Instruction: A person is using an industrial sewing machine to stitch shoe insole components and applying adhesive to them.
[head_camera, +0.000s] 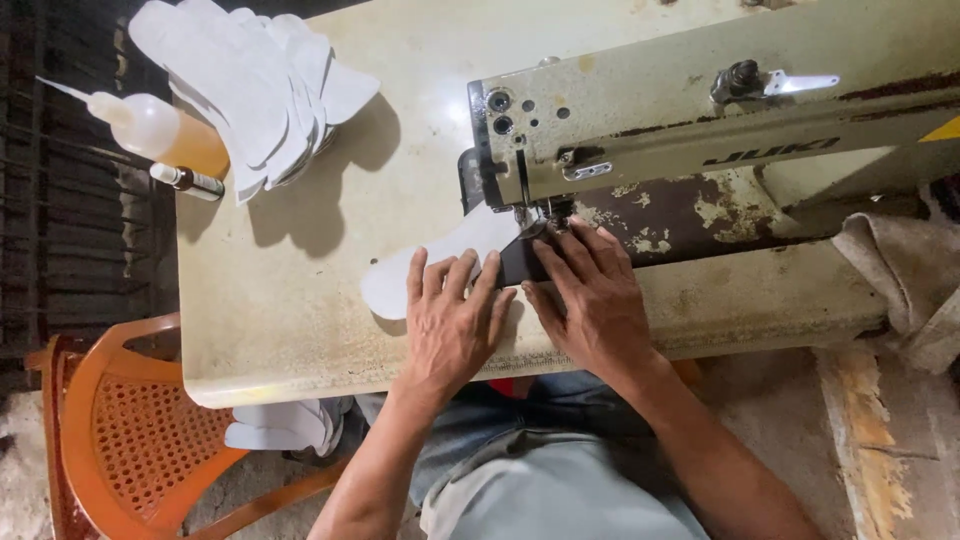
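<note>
The left hand (452, 322) is spread flat, fingers pressed down on a white sole piece (440, 262); nothing is gripped. The right hand (592, 300) is laid open too, fingertips pinning a dark strip (518, 262) just beside the needle (532, 215) of the sewing machine (700, 120). The piece is stretched across the surface (300, 300) under the presser foot. It is judged thin, light and floppy, best steered flat by pressing near its edges.

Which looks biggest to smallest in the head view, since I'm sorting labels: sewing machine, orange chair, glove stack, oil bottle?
1. sewing machine
2. orange chair, partly cut off and under the table
3. glove stack
4. oil bottle
</note>
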